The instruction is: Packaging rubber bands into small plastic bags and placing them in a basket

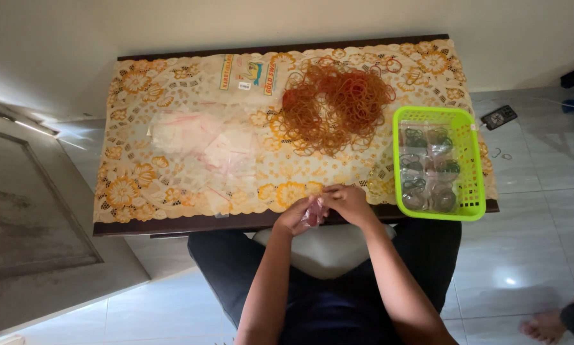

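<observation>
Both hands, left [294, 217] and right [348, 203], are pinching one small plastic bag [312, 213] at bench [172, 225] edge; rubber bands [335, 105] are lying behind, green basket [471, 160] just right.

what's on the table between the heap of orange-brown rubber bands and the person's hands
In the head view, only bare floral lace tablecloth lies between the heap of orange-brown rubber bands and the left hand and right hand, which hold a small clear plastic bag.

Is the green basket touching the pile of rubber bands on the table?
Apart. The head view shows a strip of bare lace cloth between the green basket and the pile of rubber bands.
</observation>
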